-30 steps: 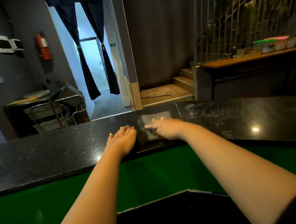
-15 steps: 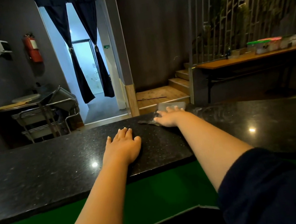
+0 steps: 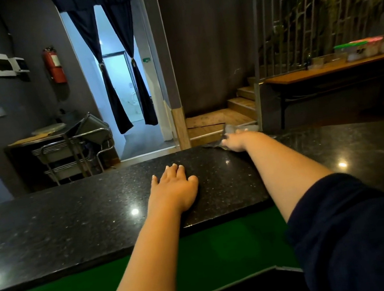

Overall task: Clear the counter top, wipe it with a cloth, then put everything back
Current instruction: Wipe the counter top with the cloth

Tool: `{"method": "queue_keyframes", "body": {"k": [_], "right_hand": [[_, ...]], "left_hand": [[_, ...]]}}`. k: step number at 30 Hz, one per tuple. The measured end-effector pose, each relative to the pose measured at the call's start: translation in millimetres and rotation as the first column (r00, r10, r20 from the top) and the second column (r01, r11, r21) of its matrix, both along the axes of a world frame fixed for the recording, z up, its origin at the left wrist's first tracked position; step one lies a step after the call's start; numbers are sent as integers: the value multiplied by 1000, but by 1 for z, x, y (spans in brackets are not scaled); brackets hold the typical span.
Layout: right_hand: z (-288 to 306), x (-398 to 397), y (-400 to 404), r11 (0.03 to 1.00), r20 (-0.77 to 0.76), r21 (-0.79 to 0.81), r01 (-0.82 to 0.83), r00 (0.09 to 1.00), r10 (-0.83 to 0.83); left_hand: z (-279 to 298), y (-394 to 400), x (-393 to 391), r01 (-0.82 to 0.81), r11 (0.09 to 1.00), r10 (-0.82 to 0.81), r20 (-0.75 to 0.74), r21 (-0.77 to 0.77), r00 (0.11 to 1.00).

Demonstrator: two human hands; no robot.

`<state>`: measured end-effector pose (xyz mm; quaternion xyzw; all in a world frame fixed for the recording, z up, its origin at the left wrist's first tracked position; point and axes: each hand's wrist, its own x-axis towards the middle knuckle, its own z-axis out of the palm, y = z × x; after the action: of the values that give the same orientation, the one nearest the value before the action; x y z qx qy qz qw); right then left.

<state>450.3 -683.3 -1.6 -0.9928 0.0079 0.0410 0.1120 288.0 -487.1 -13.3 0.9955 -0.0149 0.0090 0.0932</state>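
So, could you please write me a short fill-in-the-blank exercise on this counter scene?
1. The left hand lies flat on the ____ counter.
2. The right hand presses the cloth at the counter's ____ edge.
3. The fire extinguisher on the wall is ____.

Missing: black; far; red

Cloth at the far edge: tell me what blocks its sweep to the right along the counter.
Nothing visible does. The right hand presses the cloth at the far edge of the black counter top; the left hand rests flat, away from that stretch.
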Motion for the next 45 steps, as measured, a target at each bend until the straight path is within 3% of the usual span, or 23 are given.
{"method": "queue_keyframes", "body": {"k": [2,6,9,14,18,23,27,29,32,36,39,41,45], "right_hand": [[1,-4,16,997,3,-18,-70,998,70],[10,-32,53,913,-41,-44,-405,914,404],[9,-22,40,943,-17,0,-334,943,334],[1,3,-6,998,22,26,51,998,-52],[1,-9,-7,992,21,-27,127,992,-126],[14,-73,-15,968,-42,-242,-69,997,61],[11,-128,-24,971,83,-174,-164,980,181],[14,-131,-23,960,61,-214,-182,978,199],[21,-104,-22,968,0,-200,-153,988,156],[8,-62,-24,985,25,-139,-98,994,103],[9,-71,-20,991,28,-100,-84,996,88],[14,-96,-18,984,8,-76,-162,987,163],[19,-154,-13,934,15,22,-358,934,358]], "left_hand": [[-1,-1,2,-5,1000,5,3,1,1000],[-3,-2,4,-21,1000,21,0,11,1000],[-2,0,4,-22,1000,22,1,9,1000],[-1,1,4,-30,1000,30,0,4,1000],[-1,-1,3,-30,1000,30,-4,-2,1000],[1,-3,1,-47,999,47,-10,11,999],[5,-14,-8,-33,999,33,17,-20,999],[5,-29,-18,-11,999,11,9,-30,1000],[-1,-45,-31,26,999,-24,68,-27,997],[-3,-43,-38,-1,978,36,166,-207,985],[-1,-47,-41,13,985,23,206,-171,978],[0,-48,-43,22,996,-1,237,-85,972],[-2,-46,-41,-1,992,29,216,-130,976]]}}
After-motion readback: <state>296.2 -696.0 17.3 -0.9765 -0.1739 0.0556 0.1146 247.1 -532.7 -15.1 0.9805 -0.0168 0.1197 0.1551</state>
